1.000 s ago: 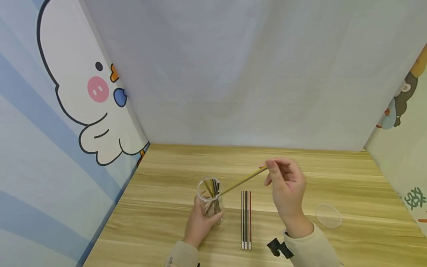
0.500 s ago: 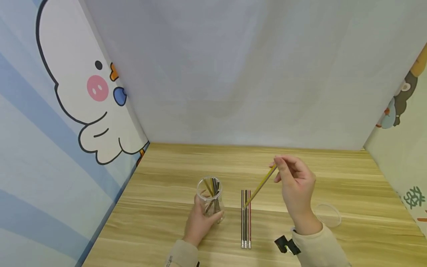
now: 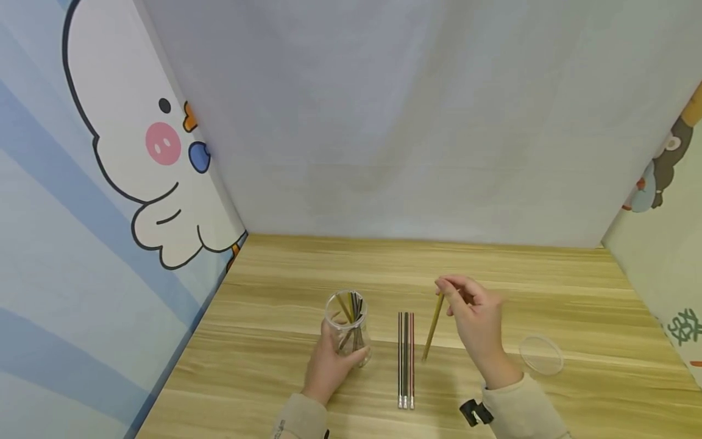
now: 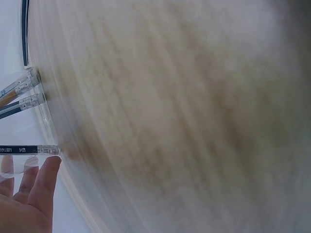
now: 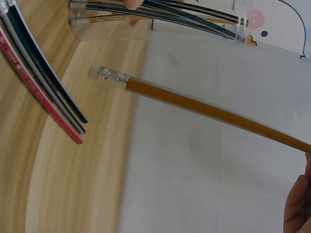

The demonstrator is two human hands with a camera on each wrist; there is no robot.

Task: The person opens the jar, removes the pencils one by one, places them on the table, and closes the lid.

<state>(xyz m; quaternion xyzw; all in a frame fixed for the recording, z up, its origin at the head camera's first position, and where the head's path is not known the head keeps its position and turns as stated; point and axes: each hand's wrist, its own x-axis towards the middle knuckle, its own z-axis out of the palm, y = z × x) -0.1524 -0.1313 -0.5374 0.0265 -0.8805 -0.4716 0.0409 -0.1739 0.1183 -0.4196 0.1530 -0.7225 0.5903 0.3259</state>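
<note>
My right hand (image 3: 476,314) pinches a yellow pencil (image 3: 433,327) by its upper end, and the pencil hangs steeply down over the table. In the right wrist view, its white eraser end (image 5: 109,75) points away from the fingers. My left hand (image 3: 331,366) grips a clear jar (image 3: 351,353) around its side. Several dark and yellow pencils (image 3: 351,306) lean inside the jar. Between the hands, a row of pencils (image 3: 406,360), black, grey-green and red, lies side by side with eraser ends toward me. The held pencil hangs just right of the red one.
A clear round lid (image 3: 541,355) lies on the wooden table (image 3: 274,274), right of my right hand. A grey-white backdrop (image 3: 384,152) rises at the table's far edge. Cartoon-printed panels (image 3: 164,146) stand on both sides.
The right hand has carried the yellow pencil from the jar's rim rightward, across the row. The pencil has swung from slanted to nearly upright. The left hand stays on the jar.
</note>
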